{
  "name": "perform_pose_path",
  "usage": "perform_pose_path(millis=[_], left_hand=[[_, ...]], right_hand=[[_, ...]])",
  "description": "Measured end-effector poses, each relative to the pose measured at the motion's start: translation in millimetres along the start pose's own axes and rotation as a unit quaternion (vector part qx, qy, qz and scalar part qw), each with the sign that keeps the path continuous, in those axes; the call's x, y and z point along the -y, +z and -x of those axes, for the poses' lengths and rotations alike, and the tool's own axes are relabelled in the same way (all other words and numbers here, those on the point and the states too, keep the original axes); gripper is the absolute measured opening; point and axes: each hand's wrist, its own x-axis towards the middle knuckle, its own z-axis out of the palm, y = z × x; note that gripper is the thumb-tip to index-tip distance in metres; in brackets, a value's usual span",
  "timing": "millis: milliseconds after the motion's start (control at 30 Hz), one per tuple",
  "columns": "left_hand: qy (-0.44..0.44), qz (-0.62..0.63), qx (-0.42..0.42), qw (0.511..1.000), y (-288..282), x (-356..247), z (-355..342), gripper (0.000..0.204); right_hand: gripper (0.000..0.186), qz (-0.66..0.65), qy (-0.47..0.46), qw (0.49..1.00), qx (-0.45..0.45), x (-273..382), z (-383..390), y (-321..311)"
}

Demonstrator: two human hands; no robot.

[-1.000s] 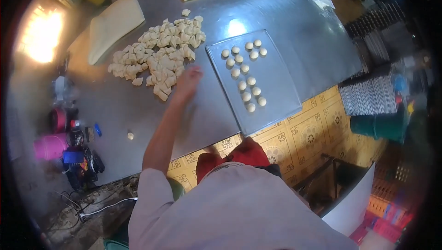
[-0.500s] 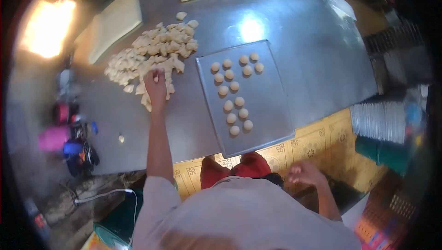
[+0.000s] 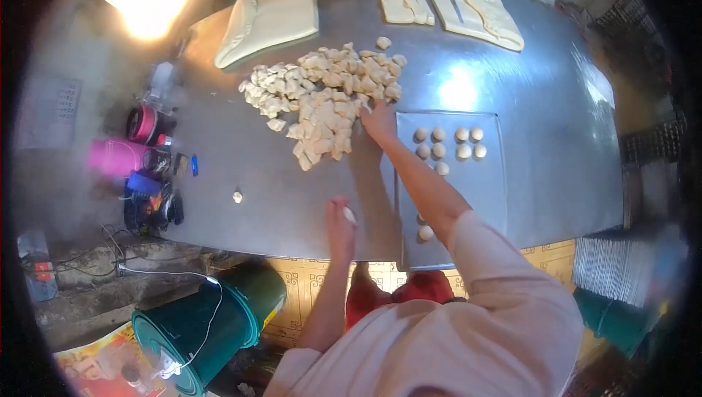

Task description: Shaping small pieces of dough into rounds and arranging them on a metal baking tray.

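My left hand [image 3: 341,225] is closed around a pale dough piece [image 3: 349,214] above the steel table [image 3: 556,199], near its front edge. My right hand [image 3: 379,118] reaches to the right edge of a heap of cut dough pieces [image 3: 322,130], its fingers curled on a piece there. A metal tray [image 3: 479,214] with several round dough balls [image 3: 463,150] lies right of the heap, partly hidden under my right arm. A lone small piece [image 3: 238,197] sits at the front left.
Folded dough slabs [image 3: 270,20] lie at the back, one [image 3: 486,20] with a knife on it. A pink container [image 3: 115,156] and small items crowd the left end. Green bins [image 3: 186,342] stand below left; stacked trays [image 3: 610,269] stand lower right.
My left hand has drawn back from the heap toward the front edge, holding dough. My right hand has risen from near my body to the heap. The view has shifted.
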Motion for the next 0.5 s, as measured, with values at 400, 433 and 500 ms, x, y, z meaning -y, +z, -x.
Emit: perform_pose_path(millis=[400, 433, 500], left_hand=[[0.307, -0.214, -0.075, 0.924, -116, 11, -38, 0.027], [0.271, -0.249, -0.116, 0.923, -129, 13, -40, 0.029], [0.299, -0.307, -0.191, 0.883, -149, 18, -52, 0.034]], right_hand=[[0.026, -0.311, 0.041, 0.946, 0.087, -102, 139, -2], [0.024, -0.163, 0.025, 0.984, 0.069, -92, 164, -7], [0.023, 0.072, -0.084, 0.992, 0.061, -64, 201, -9]])
